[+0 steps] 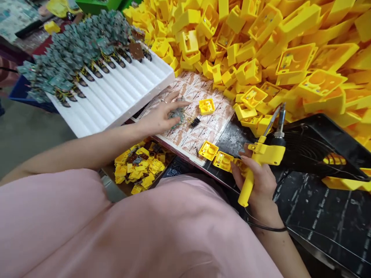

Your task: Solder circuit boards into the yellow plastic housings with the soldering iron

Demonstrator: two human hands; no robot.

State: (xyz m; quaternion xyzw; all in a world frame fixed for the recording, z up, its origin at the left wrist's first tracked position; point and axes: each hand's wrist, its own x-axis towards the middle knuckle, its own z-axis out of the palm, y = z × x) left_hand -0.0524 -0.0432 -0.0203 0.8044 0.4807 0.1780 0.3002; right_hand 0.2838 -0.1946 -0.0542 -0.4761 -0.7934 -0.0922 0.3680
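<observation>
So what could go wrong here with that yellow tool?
The soldering gun in the right hand may be hot, and its metal tip sits close to the pile of yellow plastic boxes, so it could melt them. The black cord runs right below that hand and might snag and tug the gun.

the left hand (158, 119) is resting spread over a small green circuit board (176, 116) on a printed paper sheet (213, 129), with a yellow plastic housing (206, 106) sitting just beside the board. the right hand (257, 179) is gripping a yellow soldering gun (271, 152) near two more housings (223, 161). a white foam tray (98, 104) is carrying rows of wired boards (72, 50) at upper left, and a heap of yellow casings (246, 50) is filling the upper right.
</observation>
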